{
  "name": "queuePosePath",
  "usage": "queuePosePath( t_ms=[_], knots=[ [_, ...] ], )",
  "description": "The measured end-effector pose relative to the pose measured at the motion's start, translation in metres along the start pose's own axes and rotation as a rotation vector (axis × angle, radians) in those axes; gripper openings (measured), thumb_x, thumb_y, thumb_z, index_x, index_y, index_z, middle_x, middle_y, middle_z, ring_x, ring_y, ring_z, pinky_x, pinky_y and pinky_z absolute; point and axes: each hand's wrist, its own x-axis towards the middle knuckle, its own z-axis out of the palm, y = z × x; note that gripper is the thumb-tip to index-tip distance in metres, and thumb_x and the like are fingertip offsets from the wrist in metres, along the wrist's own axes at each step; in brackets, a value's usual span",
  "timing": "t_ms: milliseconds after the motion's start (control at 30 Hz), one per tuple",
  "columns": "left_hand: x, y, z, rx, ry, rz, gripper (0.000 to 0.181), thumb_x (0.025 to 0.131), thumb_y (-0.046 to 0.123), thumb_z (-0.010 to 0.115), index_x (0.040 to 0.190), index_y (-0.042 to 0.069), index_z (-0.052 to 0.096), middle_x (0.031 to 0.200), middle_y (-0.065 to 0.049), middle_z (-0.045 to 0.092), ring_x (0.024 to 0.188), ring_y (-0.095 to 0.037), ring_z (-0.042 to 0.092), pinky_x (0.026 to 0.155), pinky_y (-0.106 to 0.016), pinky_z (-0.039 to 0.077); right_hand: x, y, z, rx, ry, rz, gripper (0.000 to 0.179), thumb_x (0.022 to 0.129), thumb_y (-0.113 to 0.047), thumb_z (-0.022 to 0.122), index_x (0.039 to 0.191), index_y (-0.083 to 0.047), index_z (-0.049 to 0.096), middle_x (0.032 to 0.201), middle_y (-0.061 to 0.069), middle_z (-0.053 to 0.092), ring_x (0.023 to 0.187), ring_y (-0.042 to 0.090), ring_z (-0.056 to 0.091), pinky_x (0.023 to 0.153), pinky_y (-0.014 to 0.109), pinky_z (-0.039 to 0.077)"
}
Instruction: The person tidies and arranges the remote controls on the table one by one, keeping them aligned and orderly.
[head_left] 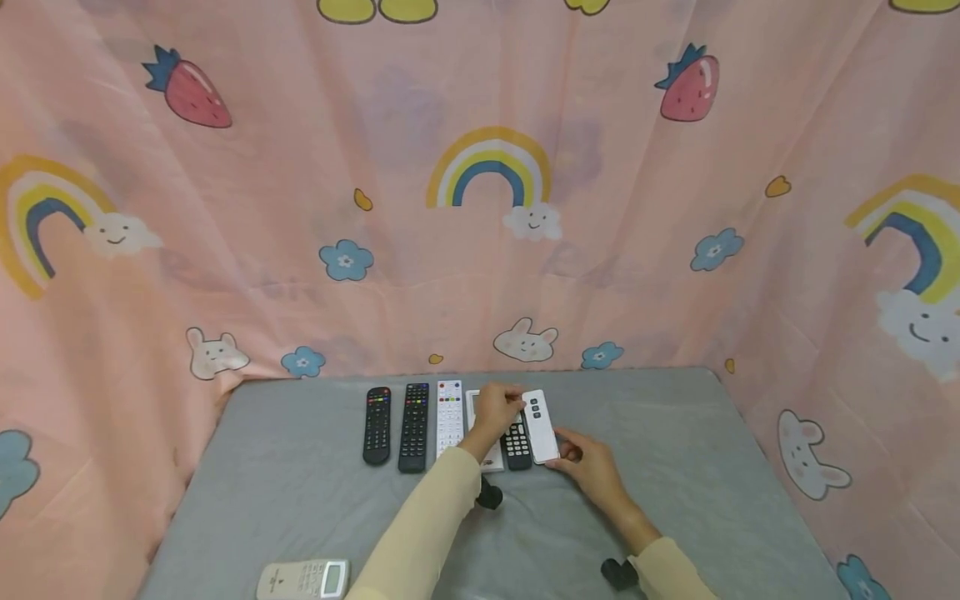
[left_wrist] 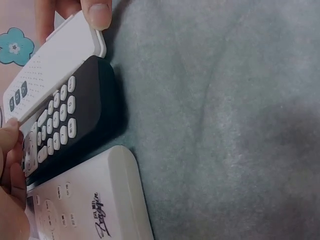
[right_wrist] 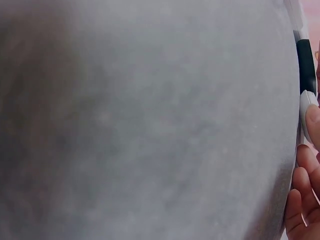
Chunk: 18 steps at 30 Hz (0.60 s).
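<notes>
A slim white remote control (head_left: 542, 437) with a few dark buttons lies at the right end of a row, slightly slanted. My left hand (head_left: 495, 412) pinches its far end, reaching across the row. At its near right corner, my right hand (head_left: 594, 473) grips the edge with thumb and fingers. Left of it is a black remote with white keys (left_wrist: 92, 97), close alongside and partly under the left hand. A white remote with printed lettering (left_wrist: 90, 200) follows, mostly covered by that hand in the head view. The right wrist view catches only the fingers (right_wrist: 295, 205) at its edge.
Farther left in the row stand a white remote with many keys (head_left: 450, 417) and two black remotes, one (head_left: 414, 429) beside the other (head_left: 377, 425). A beige remote with a display (head_left: 300, 579) lies near the front left of the grey-covered table (head_left: 240, 467). A patterned pink curtain (head_left: 285, 167) hangs behind.
</notes>
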Motion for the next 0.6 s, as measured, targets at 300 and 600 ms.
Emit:
queuePosePath(
  t_ms=[300,600],
  knots=[
    [0.0001,-0.0018,0.0017,0.040,-0.003,0.010,0.024,0.087,0.005,0.072,0.110,0.005,0.075,0.096,-0.008,0.075,0.084,-0.012,0.066,0.071,-0.019,0.055,0.0021,-0.0016,0.0008,-0.035,-0.034,0.006,0.056,0.071,-0.014,0.088,0.122,-0.003,0.068,0.078,-0.001,0.064,0.071,0.005,0.053,0.066,0.019,0.048],
    [0.0015,0.0015,0.0045,0.135,-0.003,0.030,0.019,0.086,0.005,0.073,0.105,0.003,0.076,0.095,-0.009,0.076,0.088,-0.018,0.068,0.075,-0.027,0.056,0.0057,-0.0017,0.0006,-0.061,-0.070,0.018,0.054,0.071,-0.012,0.087,0.120,0.001,0.069,0.078,-0.003,0.061,0.073,0.008,0.052,0.066,0.020,0.046]
  ],
)
